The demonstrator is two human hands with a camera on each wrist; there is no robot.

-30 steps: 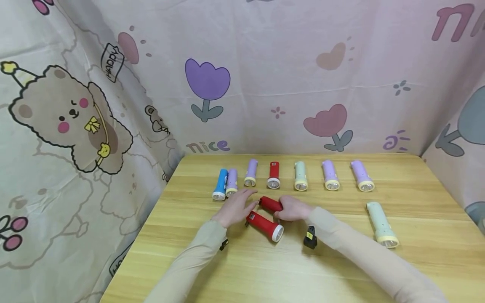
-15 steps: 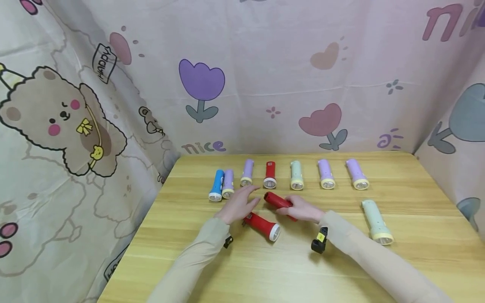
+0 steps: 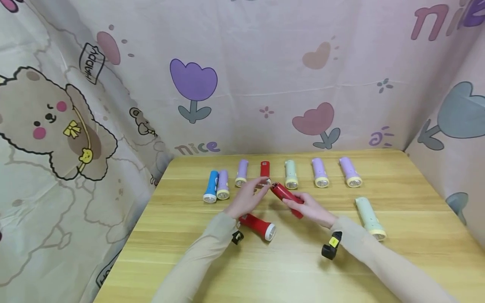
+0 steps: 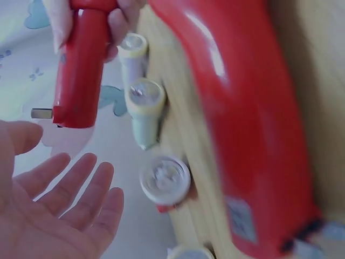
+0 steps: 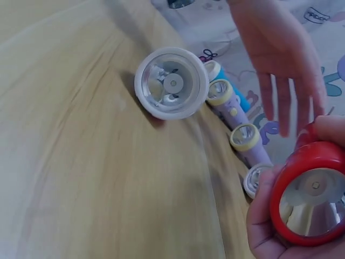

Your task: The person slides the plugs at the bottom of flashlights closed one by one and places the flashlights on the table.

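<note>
My right hand grips a red flashlight, raised a little off the table and tilted, its tail toward my left hand. This flashlight has a red-rimmed lens; a metal plug prong sticks out of its tail. Just beside that tail is my left hand, palm turned to it and fingers spread, holding nothing. Beneath my hands lies another red flashlight with a white head, its lens toward the right; prongs show at its tail end.
Across the back of the wooden table several flashlights lie in a row: blue, purple, red, mint green and more purple. Another mint flashlight lies by my right sleeve. A printed cloth hangs behind.
My right hand has lifted the red flashlight off the table and turned its tail up toward my left hand. My left hand has moved slightly up with it. The camera view has shifted right.
</note>
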